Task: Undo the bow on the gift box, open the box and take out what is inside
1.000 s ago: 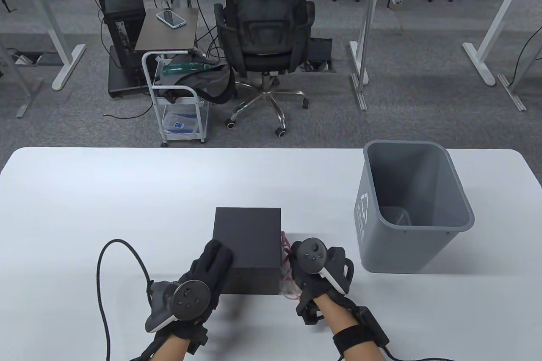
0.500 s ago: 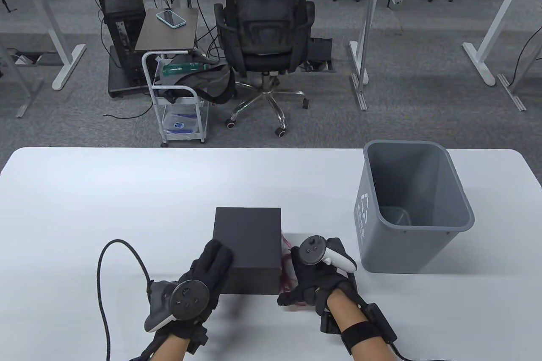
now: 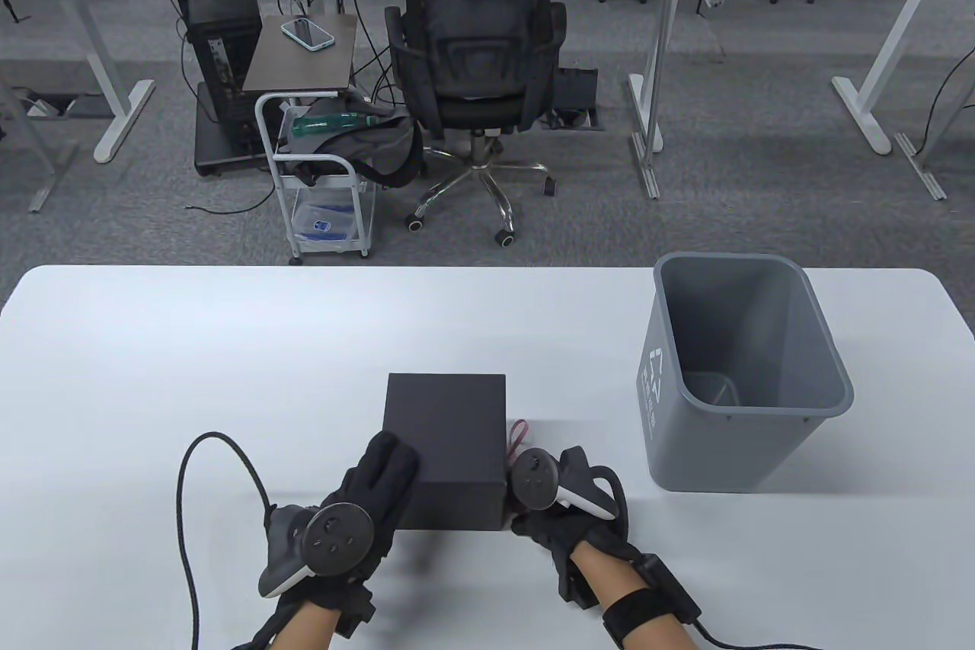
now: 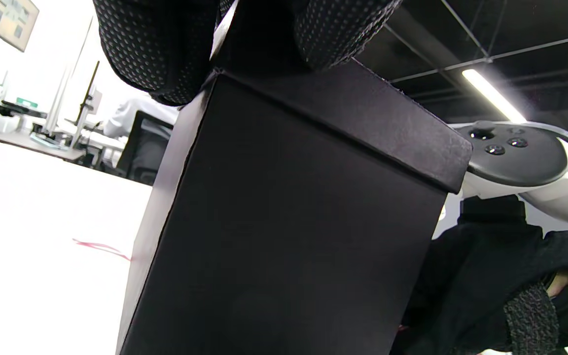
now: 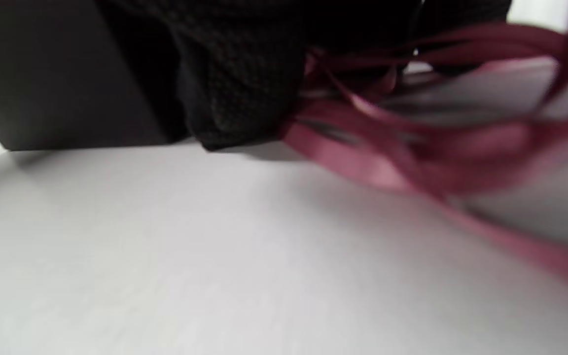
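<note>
**Black gift box, ribbon off its top, lid not yet lifted**

Black card makes up the gift box (image 3: pixel 445 444), which stands on the white table (image 3: pixel 228 345) near its front edge, a grey waste bin (image 3: pixel 743 383) well apart to its right. The box is matt and plain, with a lid whose skirt overlaps the body a short way down, as the left wrist view shows. No ribbon crosses the top in the table view, so the untying looks done or nearly done, and the step in hand seems to be clearing the ribbon away from the box.

The red ribbon (image 5: pixel 412 148) lies in loose loops on the table against the box's right side; one loop shows beside the box in the table view. The right hand (image 3: pixel 564 520) sits low at the box's near right corner, among those loops. Its fingers are hidden under the tracker, and the right wrist view is blurred, so whether it pinches the ribbon cannot be told.

The left hand (image 3: pixel 366 497) rests on the near left corner of the lid, fingers (image 4: pixel 160 54) laid fairly straight over the edge, steadying the box rather than gripping it.

The next move likely calls for the ribbon to be drawn fully clear, then the lid raised straight up while the body is held down; a snug lid could lift the whole box.
</note>
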`<action>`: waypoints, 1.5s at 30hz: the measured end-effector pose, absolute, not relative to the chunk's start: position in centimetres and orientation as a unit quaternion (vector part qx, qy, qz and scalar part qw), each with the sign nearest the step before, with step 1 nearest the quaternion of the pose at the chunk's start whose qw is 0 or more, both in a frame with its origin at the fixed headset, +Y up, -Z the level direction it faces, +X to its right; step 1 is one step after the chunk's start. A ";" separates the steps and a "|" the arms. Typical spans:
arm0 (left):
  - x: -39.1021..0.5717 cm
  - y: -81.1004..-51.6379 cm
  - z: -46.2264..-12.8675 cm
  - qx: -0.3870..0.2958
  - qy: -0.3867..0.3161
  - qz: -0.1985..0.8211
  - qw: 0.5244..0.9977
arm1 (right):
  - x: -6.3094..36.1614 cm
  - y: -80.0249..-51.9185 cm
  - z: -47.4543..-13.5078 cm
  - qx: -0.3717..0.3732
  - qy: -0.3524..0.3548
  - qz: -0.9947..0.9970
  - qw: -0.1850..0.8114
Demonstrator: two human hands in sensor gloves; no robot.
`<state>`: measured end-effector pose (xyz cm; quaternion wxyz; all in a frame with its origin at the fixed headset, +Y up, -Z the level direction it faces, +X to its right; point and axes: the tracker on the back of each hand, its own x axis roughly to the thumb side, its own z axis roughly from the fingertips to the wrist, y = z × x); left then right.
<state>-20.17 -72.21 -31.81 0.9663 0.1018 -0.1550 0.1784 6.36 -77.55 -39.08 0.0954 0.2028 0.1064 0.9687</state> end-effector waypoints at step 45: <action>-20.0 -72.0 -31.8 0.099 -0.149 0.169 0.969 | 19.4 -70.4 -27.7 0.204 -0.015 0.965 -0.162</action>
